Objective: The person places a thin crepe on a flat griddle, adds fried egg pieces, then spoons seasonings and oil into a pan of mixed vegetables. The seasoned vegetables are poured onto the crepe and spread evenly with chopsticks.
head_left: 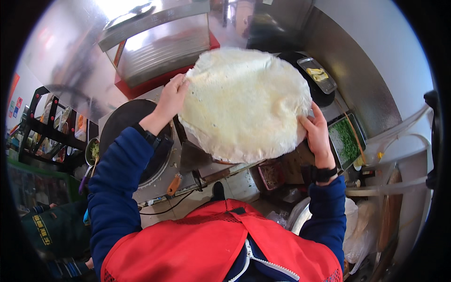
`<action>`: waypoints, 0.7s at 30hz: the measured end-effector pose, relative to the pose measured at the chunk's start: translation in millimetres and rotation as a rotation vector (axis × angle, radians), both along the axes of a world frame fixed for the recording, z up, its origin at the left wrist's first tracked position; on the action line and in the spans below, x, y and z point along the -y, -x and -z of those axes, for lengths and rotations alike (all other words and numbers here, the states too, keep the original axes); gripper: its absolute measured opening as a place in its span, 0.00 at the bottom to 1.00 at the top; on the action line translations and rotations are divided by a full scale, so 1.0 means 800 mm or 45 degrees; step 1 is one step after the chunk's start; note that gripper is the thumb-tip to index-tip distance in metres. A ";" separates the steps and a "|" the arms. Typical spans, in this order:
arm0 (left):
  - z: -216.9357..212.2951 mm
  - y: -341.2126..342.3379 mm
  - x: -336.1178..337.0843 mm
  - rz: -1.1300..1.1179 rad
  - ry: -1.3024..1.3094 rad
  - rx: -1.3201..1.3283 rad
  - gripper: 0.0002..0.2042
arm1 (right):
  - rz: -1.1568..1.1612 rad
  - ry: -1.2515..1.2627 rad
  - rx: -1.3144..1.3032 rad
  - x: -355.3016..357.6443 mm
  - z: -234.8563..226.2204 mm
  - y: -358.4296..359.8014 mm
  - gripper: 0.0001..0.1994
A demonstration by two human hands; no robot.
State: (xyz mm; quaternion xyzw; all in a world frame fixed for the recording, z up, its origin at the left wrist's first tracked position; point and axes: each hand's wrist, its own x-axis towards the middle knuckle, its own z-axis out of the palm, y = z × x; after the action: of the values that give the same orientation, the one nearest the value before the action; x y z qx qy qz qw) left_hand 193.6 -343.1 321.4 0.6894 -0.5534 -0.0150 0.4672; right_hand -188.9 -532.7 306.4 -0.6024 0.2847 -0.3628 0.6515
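Between my hands hangs a large, thin, pale yellow crepe [244, 105], spread wide above the worktop. My left hand [171, 98] pinches its left edge, the thumb near the upper side. On the right edge, my right hand [317, 129] grips with the thumb on top and the fingers behind, partly out of sight. A round black griddle [124, 127] lies below my left forearm. Beside it, under the crepe's lower left edge, is a dark scraper blade [192, 157] with a wooden handle [174, 184]. The crepe covers the middle of the worktop.
A metal tray with yellow pieces [318, 74] sits on a second black round plate [324, 97] at far right. Nearer stands a tray of chopped greens [345, 141]. A glass-fronted, red-framed case [159, 51] is at the back. Another person's dark clothing [54, 228] shows lower left.
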 end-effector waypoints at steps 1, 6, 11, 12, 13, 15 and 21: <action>0.004 -0.024 0.009 -0.083 -0.137 -0.131 0.08 | 0.018 -0.058 -0.023 0.017 0.010 -0.025 0.27; 0.074 -0.075 0.031 -0.383 -0.472 -0.380 0.22 | 0.031 -0.054 -0.252 0.072 0.115 -0.120 0.28; 0.116 -0.040 0.029 -0.402 -0.784 0.295 0.38 | 0.187 0.385 -0.771 0.076 0.179 -0.133 0.34; 0.116 -0.030 0.030 -0.313 -0.763 0.400 0.38 | 0.159 0.417 -0.767 0.075 0.181 -0.131 0.35; 0.116 -0.017 0.030 -0.246 -0.707 0.533 0.37 | 0.156 0.433 -0.786 0.074 0.180 -0.130 0.35; 0.115 0.013 0.038 -0.132 -0.881 0.649 0.37 | 0.121 0.482 -0.742 0.073 0.171 -0.128 0.36; 0.113 0.066 0.041 0.007 -1.366 0.468 0.38 | 0.235 1.359 -1.094 0.062 0.128 -0.150 0.47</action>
State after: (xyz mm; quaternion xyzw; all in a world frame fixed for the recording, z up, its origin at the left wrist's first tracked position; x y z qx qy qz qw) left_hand 140.7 -375.6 231.3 0.8200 -0.5423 -0.1753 -0.0527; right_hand -68.9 -582.6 203.7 -0.9043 0.3500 -0.2365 0.0618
